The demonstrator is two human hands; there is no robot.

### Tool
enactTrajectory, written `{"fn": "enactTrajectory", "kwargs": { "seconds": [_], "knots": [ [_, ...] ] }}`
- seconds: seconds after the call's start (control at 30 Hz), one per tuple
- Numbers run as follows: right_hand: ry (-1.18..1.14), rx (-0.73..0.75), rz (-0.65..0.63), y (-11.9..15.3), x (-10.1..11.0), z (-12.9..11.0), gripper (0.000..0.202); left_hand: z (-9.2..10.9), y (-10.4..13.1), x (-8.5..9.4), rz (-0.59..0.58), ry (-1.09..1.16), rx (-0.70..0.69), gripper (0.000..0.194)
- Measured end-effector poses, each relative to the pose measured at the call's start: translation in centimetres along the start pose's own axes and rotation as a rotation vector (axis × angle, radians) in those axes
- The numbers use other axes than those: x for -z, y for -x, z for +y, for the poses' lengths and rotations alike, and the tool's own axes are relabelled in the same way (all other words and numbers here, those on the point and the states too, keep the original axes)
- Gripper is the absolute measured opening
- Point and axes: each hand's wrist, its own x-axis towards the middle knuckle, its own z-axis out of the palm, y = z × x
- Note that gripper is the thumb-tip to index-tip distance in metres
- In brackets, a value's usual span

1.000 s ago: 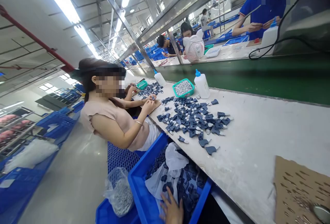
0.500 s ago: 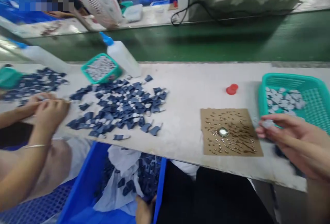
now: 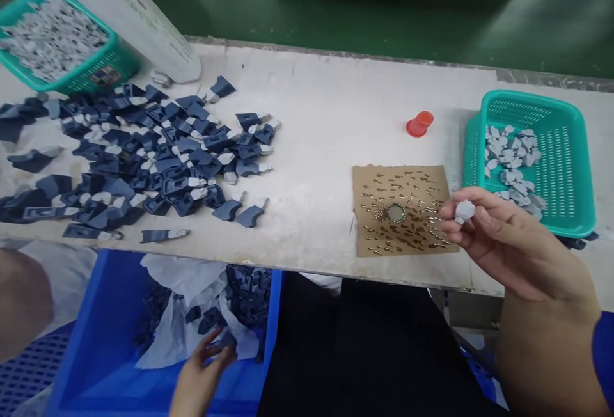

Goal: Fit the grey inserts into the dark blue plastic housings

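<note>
My right hand (image 3: 518, 238) pinches a small light grey plastic piece (image 3: 464, 212) between thumb and fingers. It is above the table's front part, between a piece of brown cardboard (image 3: 405, 247) and a green basket (image 3: 570, 167) that holds more light grey pieces (image 3: 514, 151). Down at the left, my left hand (image 3: 204, 366) is inside a blue bin (image 3: 115, 366), its thumb and fingers closed around a dark blue plastic piece (image 3: 226, 340). More dark blue pieces (image 3: 249, 292) lie there beside a crumpled white plastic bag (image 3: 165, 340).
Many dark blue pieces with light grey ends (image 3: 173, 161) are spread over the table's left side. Behind them stand a second green basket (image 3: 103, 75) of light grey parts and a white bottle (image 3: 144, 20). A red cup-like object (image 3: 420, 124) and a round metal-rimmed disc (image 3: 396, 213) lie nearer.
The view has tilted down and moved closer to the table. My left hand has moved further into the blue bin and closed on a dark blue piece. My right hand still holds its grey piece.
</note>
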Motion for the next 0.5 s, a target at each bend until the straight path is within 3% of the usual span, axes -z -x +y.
{"fn": "enactTrajectory", "kwargs": {
  "seconds": [0.1,0.2,0.27,0.33,0.43,0.5],
  "knots": [
    [-0.005,-0.041,0.012,-0.1,-0.4,0.0,0.015,3.7,2.1,3.0,-0.166,0.203,0.009,0.059],
    [0.014,-0.071,0.065,-0.2,-0.9,0.0,0.021,8.1,4.7,2.6,-0.298,0.46,-0.177,0.048],
    [0.02,-0.085,0.078,-0.2,-1.2,-0.1,0.022,10.8,5.8,0.8,-0.487,0.602,-0.394,0.042],
    [0.024,-0.093,0.081,-0.3,-1.6,-0.1,0.02,13.4,6.4,-1.9,-0.764,0.737,-0.549,0.035],
    [0.095,-0.048,0.133,-0.1,-2.2,0.2,0.017,16.4,6.9,-6.1,-1.146,0.929,-0.542,0.024],
    [0.25,0.063,0.24,0.1,-2.8,0.7,0.018,17.9,7.5,-8.6,-1.297,1.015,-0.448,0.021]
  ]
}}
